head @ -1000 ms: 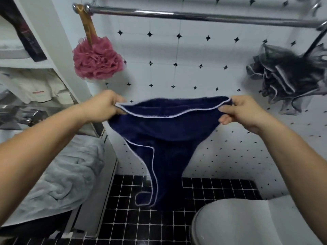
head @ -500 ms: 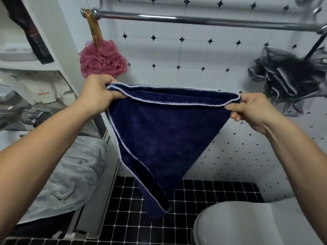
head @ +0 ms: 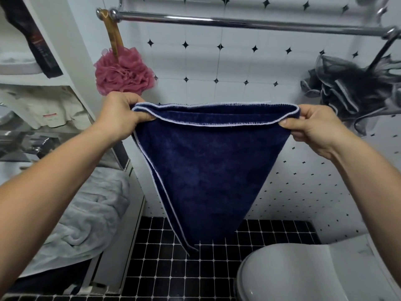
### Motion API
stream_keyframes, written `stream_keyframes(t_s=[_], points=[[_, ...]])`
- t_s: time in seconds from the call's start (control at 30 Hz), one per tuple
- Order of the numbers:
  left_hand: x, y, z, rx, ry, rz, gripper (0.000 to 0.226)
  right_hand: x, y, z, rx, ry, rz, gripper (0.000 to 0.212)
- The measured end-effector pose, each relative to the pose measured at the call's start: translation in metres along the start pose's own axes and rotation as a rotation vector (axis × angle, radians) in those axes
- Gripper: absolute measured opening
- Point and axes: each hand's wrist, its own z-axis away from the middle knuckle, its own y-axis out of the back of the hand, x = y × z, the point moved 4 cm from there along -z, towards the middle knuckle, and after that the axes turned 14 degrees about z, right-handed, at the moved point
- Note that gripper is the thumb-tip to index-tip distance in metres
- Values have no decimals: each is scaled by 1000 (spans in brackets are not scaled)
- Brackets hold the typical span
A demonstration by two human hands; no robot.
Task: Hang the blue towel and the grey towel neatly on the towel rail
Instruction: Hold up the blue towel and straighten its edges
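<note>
A dark blue towel point(head: 208, 170) with a white stitched hem hangs doubled over, stretched between both hands and tapering to a point above the floor. My left hand point(head: 121, 115) grips its left top corner and my right hand point(head: 312, 127) pinches its right top corner. The chrome towel rail point(head: 249, 23) runs across the wall above the towel, bare in its middle. A crumpled grey towel point(head: 86, 213) lies on a low surface at the lower left, partly behind my left forearm.
A pink bath pouf point(head: 123, 72) hangs from the rail's left end and a grey-black pouf point(head: 355, 92) hangs at its right end. White shelves point(head: 32, 79) stand at the left. A white toilet lid point(head: 303, 272) sits at the lower right, over black floor tiles point(head: 173, 268).
Both hands have lifted the blue towel and pulled its top edge taut. It now hangs as a flat folded triangle rather than a sagging bunch.
</note>
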Motion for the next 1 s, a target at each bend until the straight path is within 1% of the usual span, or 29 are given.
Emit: stream_keyframes(t_s=[0.03,0.57,0.6,0.7,0.8,0.9,1.0], points=[[1,-1,0,-7,-3,5,14,-1,0,0,-1,8,0,15],[0,9,-5,17,-31,-11,14,-4,-9,-2,-1,30,-18,15],[0,9,-5,18,-32,-15,13,-4,-9,-2,-4,32,-19,16],[-2,9,-5,21,-34,-18,13,-5,-9,1,-12,36,-38,30],[-2,10,-6,19,-46,-27,13,-6,-8,4,-34,51,-44,19],[-6,9,-7,0,-35,-36,14,1,-12,6,-5,25,7,19],[-10,3,-5,-29,-21,-32,18,8,-13,7,21,-22,30,26]])
